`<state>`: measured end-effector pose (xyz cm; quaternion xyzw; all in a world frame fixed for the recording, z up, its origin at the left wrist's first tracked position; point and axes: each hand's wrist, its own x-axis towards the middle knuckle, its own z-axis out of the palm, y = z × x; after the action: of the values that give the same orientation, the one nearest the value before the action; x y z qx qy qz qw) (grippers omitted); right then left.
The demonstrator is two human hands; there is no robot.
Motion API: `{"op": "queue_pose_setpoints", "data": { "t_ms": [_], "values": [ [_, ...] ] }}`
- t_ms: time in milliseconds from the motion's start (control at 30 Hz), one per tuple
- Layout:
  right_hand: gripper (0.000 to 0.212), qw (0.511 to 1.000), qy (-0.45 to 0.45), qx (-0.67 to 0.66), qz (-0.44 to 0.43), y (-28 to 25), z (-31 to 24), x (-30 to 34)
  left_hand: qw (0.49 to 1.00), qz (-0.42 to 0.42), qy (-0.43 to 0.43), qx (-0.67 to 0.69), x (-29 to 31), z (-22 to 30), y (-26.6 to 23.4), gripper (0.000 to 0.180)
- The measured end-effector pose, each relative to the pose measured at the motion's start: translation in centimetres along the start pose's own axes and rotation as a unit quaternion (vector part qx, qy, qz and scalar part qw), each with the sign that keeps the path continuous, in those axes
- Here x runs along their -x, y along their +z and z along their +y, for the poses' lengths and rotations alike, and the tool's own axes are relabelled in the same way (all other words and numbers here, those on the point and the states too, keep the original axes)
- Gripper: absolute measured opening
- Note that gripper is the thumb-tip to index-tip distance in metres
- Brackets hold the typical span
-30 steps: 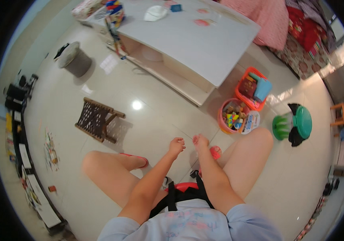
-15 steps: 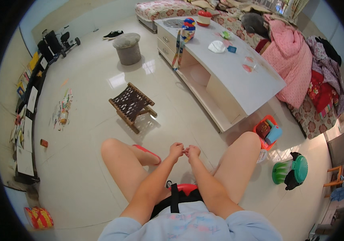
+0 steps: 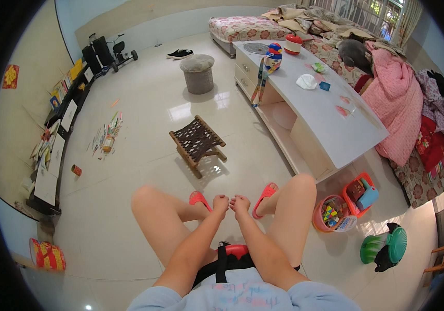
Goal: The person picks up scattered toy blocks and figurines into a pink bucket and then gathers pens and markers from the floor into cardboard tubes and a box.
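My left hand and my right hand hover side by side between my knees, with a narrow gap between them. The fingers of both are loosely curled in, and no object shows in either. Below them on the floor are my feet in red slippers, the left slipper and the right slipper. Nearest in front of my hands is a folding stool with a dark woven seat and wooden legs. A black strap runs down over my light blue shirt.
A white coffee table stands ahead right. Beside my right knee are a pink bucket of blocks, an orange basket and a green bin. Pens and small items lie scattered left; a round grey stool stands farther off.
My hands, whose fingertips were touching, have drawn slightly apart. The view has shifted, so the room sits farther right and lower. The right slipper and the pink bucket show more fully.
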<state>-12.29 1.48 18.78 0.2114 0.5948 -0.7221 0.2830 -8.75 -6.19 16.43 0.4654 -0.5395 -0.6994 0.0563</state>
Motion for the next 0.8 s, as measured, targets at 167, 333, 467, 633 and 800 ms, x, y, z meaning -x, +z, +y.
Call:
{"op": "queue_pose_setpoints", "data": {
  "t_ms": [167,333,467,633,800],
  "values": [
    [0.019,0.999,0.023,0.008,-0.038,0.8,-0.1,-1.2,0.999,0.033,-0.038,-0.014,-2.9,2.3,-0.3,0.031],
    [0.02,0.999,0.033,0.028,0.006,-1.5,0.0,-4.1,0.996,0.076,-0.05,0.007,-10.9,4.0,-2.3,0.037],
    [0.02,0.997,0.071,0.021,-0.004,1.4,0.3,-4.2,0.98,0.195,-0.04,-0.006,-19.5,4.0,-9.6,0.044],
    [0.019,0.997,0.067,0.022,-0.013,2.2,-0.8,-8.0,0.971,0.225,-0.053,0.055,-20.5,9.4,-9.6,0.045],
    [0.017,0.997,0.043,0.058,-0.037,6.3,-3.3,-10.0,0.978,0.075,-0.013,0.192,-23.4,8.6,-10.3,0.05]
  ]
}}
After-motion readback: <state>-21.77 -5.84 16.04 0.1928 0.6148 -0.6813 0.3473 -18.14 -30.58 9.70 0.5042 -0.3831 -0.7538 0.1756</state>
